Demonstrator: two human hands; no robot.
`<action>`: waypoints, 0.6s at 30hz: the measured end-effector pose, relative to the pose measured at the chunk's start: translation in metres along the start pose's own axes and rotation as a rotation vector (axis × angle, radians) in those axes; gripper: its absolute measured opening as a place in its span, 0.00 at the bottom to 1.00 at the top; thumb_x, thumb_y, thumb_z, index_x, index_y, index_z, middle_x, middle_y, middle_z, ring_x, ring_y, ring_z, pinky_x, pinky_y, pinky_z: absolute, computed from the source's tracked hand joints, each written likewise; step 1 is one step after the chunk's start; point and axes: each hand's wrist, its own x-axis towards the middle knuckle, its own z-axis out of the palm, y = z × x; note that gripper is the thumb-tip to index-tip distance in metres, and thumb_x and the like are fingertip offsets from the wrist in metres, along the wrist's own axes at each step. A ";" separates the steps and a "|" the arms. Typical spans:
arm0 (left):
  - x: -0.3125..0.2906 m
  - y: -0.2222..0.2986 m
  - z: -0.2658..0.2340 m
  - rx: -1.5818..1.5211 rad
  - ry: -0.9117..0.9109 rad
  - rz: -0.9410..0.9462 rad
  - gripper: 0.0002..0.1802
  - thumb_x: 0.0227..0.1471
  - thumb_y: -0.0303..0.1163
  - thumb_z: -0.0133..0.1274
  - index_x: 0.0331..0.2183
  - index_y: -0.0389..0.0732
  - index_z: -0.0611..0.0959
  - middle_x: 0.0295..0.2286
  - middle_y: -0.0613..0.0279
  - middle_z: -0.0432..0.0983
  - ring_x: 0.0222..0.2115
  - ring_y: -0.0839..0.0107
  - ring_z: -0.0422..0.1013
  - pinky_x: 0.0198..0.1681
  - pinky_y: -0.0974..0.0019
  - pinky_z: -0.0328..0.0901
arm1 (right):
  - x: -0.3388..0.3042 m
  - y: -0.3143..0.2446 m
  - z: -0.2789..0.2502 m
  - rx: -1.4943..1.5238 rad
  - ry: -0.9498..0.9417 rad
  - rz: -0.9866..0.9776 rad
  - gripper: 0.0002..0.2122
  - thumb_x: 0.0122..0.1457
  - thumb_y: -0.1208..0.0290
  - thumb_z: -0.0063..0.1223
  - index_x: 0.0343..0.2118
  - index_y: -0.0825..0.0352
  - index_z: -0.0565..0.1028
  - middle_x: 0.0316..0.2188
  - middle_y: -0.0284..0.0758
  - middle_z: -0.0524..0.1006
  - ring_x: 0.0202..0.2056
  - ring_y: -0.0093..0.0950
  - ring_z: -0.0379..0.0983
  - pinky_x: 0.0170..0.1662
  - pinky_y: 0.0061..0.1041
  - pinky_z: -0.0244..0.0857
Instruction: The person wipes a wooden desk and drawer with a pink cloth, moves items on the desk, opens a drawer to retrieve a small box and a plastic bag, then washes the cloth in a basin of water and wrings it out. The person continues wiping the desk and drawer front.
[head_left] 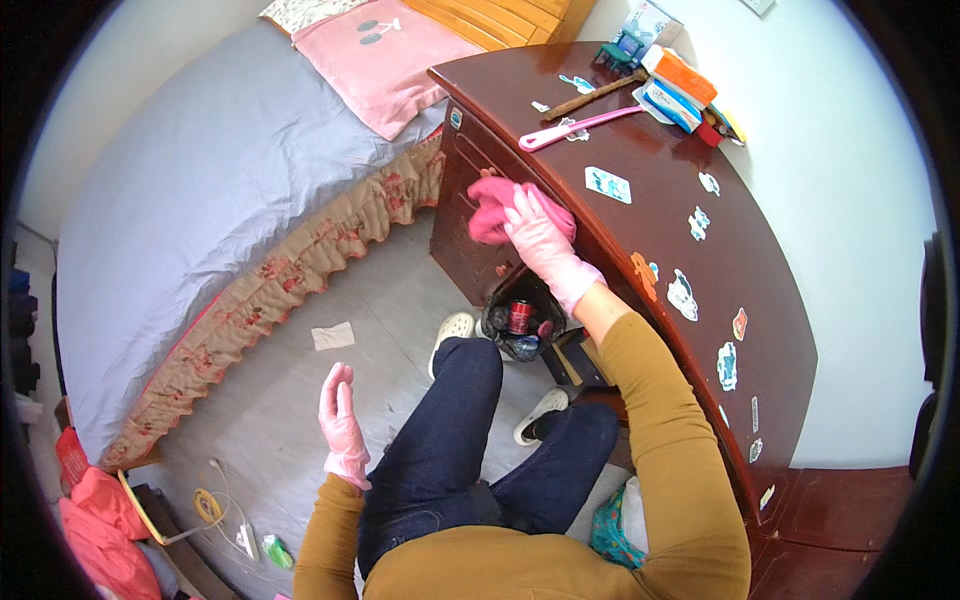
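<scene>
My right hand (540,240), in a pink glove, holds a bunched pink cloth (490,212) against the front of the dark red desk (650,235), at its edge above the drawer side. The fingers lie over the cloth, and part of it is hidden beneath the palm. Over the floor to the left, my left hand (343,425) hovers in a matching glove. Its fingers stretch upward, and nothing is in it.
Below the desk stands a black-lined bin (522,318) with a red can in it. On the desktop lie a pink-handled stick (580,128), a brown stick (590,97) and boxes (670,100). A bed (230,150) flanks the left; a cable (230,500) crosses the floor.
</scene>
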 end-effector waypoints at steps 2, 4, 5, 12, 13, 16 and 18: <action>0.005 -0.003 0.010 0.002 -0.097 -0.041 0.20 0.66 0.28 0.49 0.59 0.39 0.74 0.54 0.60 0.73 0.57 0.69 0.68 0.64 0.64 0.59 | -0.023 -0.013 0.030 0.038 -0.103 0.012 0.20 0.59 0.69 0.44 0.53 0.70 0.74 0.59 0.45 0.70 0.65 0.48 0.59 0.70 0.44 0.48; 0.015 -0.015 0.021 0.003 -0.186 -0.092 0.21 0.66 0.27 0.49 0.59 0.39 0.73 0.56 0.59 0.72 0.58 0.68 0.67 0.64 0.64 0.58 | -0.051 -0.028 0.036 0.040 -0.045 -0.069 0.11 0.54 0.69 0.50 0.36 0.65 0.81 0.44 0.41 0.78 0.55 0.44 0.68 0.63 0.41 0.57; 0.015 -0.010 0.035 -0.023 -0.254 -0.138 0.23 0.65 0.27 0.50 0.60 0.39 0.72 0.58 0.57 0.69 0.60 0.67 0.65 0.65 0.64 0.57 | -0.062 -0.032 0.028 0.690 -0.141 0.215 0.12 0.53 0.69 0.51 0.36 0.66 0.82 0.38 0.41 0.79 0.46 0.41 0.73 0.53 0.41 0.63; -0.017 0.024 0.189 -0.306 -0.795 -0.121 0.53 0.53 0.32 0.61 0.70 0.46 0.46 0.66 0.50 0.51 0.66 0.56 0.53 0.64 0.55 0.56 | -0.104 -0.020 -0.125 1.916 -0.335 0.589 0.25 0.61 0.64 0.56 0.61 0.64 0.71 0.59 0.44 0.72 0.60 0.37 0.68 0.62 0.34 0.63; -0.013 0.029 0.207 -0.492 -0.715 -0.085 0.49 0.54 0.31 0.60 0.69 0.43 0.51 0.64 0.51 0.56 0.64 0.56 0.57 0.64 0.55 0.58 | -0.105 -0.015 -0.148 2.059 -0.262 0.442 0.25 0.63 0.65 0.54 0.63 0.63 0.68 0.62 0.44 0.68 0.62 0.36 0.65 0.64 0.34 0.60; 0.039 0.034 0.218 -0.856 -0.526 -0.288 0.29 0.57 0.29 0.54 0.59 0.38 0.69 0.53 0.55 0.72 0.52 0.60 0.71 0.58 0.55 0.66 | -0.125 0.028 -0.191 1.676 -0.007 0.393 0.23 0.58 0.73 0.56 0.58 0.67 0.73 0.60 0.45 0.69 0.62 0.39 0.64 0.65 0.36 0.58; 0.084 0.039 0.224 -0.882 -0.408 -0.135 0.27 0.60 0.29 0.51 0.60 0.38 0.69 0.54 0.55 0.72 0.53 0.60 0.71 0.57 0.56 0.67 | -0.153 0.071 -0.193 1.009 0.224 0.355 0.22 0.54 0.76 0.56 0.54 0.69 0.74 0.58 0.46 0.71 0.61 0.43 0.66 0.64 0.40 0.58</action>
